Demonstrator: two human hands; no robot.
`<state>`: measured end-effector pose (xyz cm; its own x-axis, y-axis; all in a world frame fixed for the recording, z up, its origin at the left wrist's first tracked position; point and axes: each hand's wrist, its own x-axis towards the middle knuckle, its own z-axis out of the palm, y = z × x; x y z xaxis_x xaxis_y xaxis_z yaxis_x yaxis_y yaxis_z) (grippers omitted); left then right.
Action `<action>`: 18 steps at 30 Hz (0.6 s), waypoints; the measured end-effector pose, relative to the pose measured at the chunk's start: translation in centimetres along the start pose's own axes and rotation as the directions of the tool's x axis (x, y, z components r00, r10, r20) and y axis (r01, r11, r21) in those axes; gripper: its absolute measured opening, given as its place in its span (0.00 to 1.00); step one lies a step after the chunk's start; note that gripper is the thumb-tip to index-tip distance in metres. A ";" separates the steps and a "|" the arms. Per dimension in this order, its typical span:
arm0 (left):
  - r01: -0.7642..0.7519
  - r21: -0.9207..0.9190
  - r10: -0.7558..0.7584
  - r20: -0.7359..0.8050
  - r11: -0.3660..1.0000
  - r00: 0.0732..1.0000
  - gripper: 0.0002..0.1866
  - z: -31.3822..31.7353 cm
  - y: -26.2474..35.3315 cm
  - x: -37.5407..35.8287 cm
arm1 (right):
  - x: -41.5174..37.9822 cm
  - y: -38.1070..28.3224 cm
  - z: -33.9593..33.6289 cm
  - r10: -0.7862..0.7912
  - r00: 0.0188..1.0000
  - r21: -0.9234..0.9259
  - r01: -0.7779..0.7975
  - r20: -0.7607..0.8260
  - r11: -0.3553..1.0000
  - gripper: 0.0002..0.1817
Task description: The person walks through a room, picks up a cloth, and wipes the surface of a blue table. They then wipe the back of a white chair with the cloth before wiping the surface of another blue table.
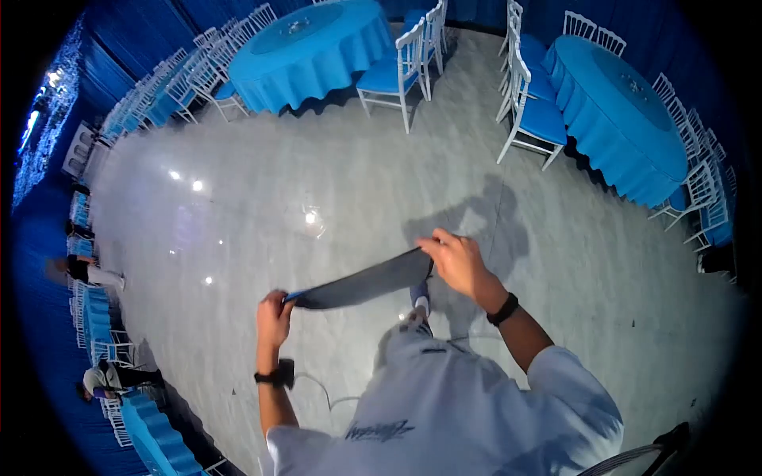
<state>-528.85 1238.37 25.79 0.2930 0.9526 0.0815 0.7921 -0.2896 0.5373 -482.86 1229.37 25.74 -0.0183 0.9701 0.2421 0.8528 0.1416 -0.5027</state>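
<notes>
A dark strip of cloth with a bit of blue at its left end stretches between my two hands, above the pale floor. My left hand pinches its left end, the fingers closed. Higher up and to the right, my right hand grips the other end between thumb and fingers. The cloth sags slightly in the middle and hangs in front of my body.
Round tables with blue cloths and white chairs with blue seats stand ahead. More tables line the left side, where a person bends over one and another person is further off. A cable lies on the floor.
</notes>
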 end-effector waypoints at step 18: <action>0.098 -0.550 0.159 0.400 0.829 0.903 0.11 10.7 -0.1 52.4 | 34.8 20.1 9.2 0.644 0.764 0.729 -0.468 0.049 0.500 0.17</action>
<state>-507.86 1287.29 21.01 0.6042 0.7770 -0.1767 0.3908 -0.0956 0.9155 -471.18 1267.80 16.40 0.5094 0.8417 -0.1792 0.0544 -0.2393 -0.9694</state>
